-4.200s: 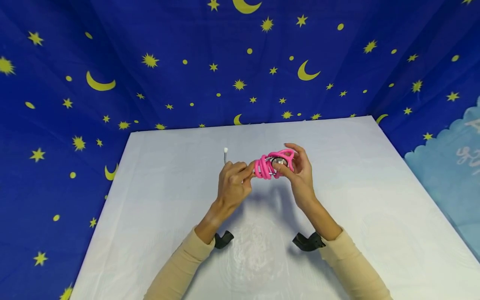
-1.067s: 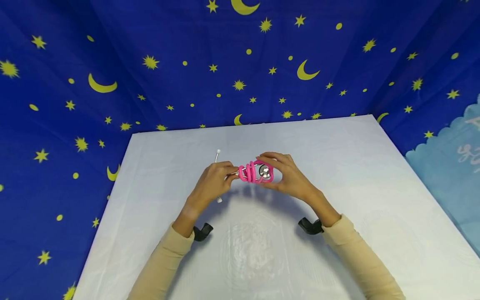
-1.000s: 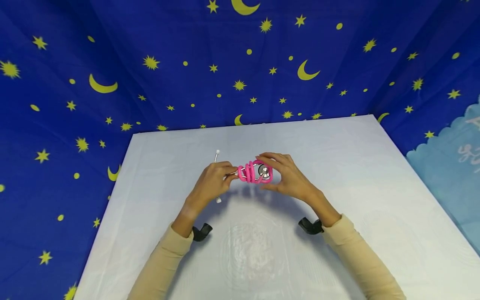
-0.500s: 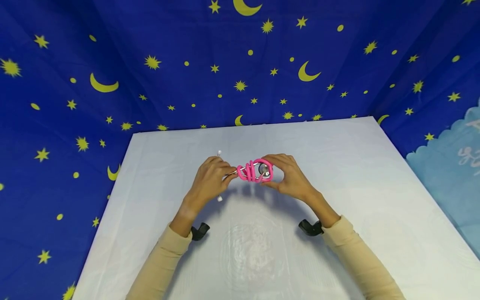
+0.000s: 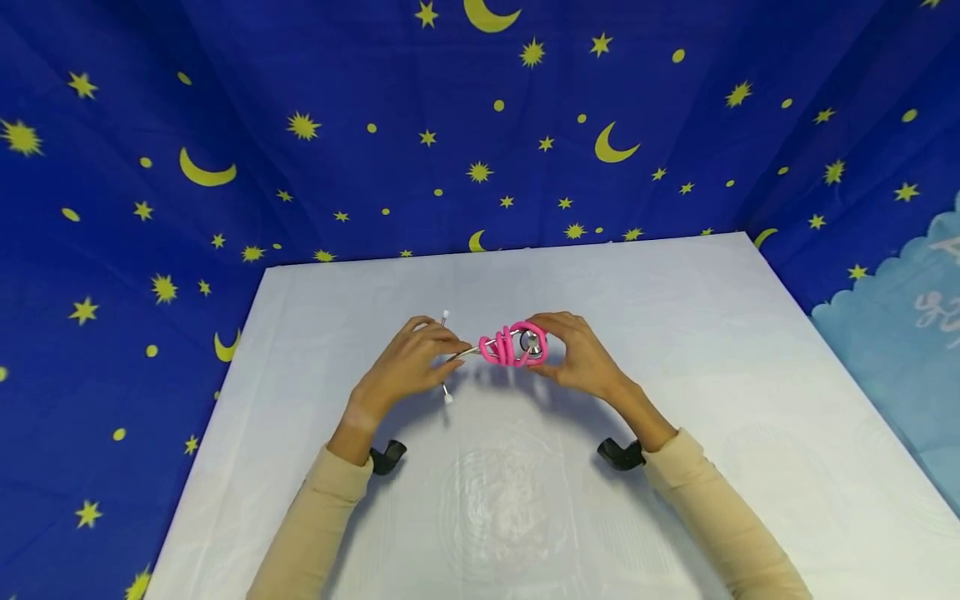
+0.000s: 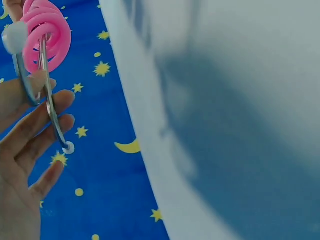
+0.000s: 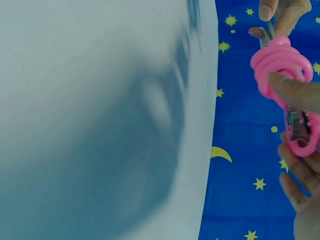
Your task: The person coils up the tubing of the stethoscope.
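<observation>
A stethoscope with pink tubing wound in several coils round its metal ear tubes is held above the table between both hands. My left hand pinches the ear tubes between thumb and fingers, its other fingers spread in the left wrist view. White ear tips stick out on either side of that hand. My right hand grips the looped end of the tubing, thumb on one side and fingers on the other. Inside that loop shows the round silver chest piece.
Under the hands is a white-covered table, with the hands' shadows on it. A blue curtain with yellow stars and moons hangs behind and to the left. Each wrist carries a black mount.
Compared with the oldest frame, the stethoscope has come left and the right thumb is off the chest piece. Lately the left hand has slid left along the ear tubes, exposing more metal.
</observation>
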The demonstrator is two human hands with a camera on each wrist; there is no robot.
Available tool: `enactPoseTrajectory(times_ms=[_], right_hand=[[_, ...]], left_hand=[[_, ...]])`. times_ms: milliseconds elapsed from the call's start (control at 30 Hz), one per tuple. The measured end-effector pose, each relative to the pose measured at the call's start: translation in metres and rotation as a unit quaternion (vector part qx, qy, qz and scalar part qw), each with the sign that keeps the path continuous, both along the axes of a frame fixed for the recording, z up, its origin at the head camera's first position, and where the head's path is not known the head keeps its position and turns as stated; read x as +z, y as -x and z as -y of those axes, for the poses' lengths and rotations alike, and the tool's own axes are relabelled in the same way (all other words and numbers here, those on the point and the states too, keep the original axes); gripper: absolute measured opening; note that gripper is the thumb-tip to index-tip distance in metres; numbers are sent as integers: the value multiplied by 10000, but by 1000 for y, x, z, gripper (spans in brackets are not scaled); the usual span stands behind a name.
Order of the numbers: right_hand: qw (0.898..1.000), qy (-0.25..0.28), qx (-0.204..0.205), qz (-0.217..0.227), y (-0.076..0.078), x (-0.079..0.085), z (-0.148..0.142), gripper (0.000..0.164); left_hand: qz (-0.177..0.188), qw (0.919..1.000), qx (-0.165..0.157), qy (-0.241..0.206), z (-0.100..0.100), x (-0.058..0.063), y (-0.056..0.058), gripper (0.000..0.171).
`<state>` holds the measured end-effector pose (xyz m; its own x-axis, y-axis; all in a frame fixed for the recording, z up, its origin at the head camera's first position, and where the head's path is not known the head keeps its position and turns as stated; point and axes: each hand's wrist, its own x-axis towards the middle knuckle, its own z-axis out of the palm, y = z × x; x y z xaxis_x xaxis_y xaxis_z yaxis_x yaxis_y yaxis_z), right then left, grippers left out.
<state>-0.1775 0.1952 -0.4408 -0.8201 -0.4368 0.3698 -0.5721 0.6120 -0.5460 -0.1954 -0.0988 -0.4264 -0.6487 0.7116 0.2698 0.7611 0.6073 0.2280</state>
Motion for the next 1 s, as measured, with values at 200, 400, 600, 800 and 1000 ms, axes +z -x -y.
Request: enactPoseTrajectory(times_ms=[200, 400, 600, 800, 1000], right_hand=[[9981, -345, 156, 479, 5, -9, 2, 63], [9954, -393, 134, 869, 8, -19, 3, 61], [9914, -550, 53, 1185, 11, -29, 3, 62], [9897, -554, 8, 1320, 12, -33, 2, 63], [9811, -723, 44, 1795, 13, -30, 2, 71]], left_hand=[[609, 9973, 69, 413, 1, -11, 6, 26], [867, 9952, -18, 460, -1, -23, 10, 25], [915, 9950, -35, 401, -4, -31, 12, 24], [1050, 9941, 18, 264, -5, -36, 13, 24], [1021, 9947, -98, 100, -7, -36, 14, 23]])
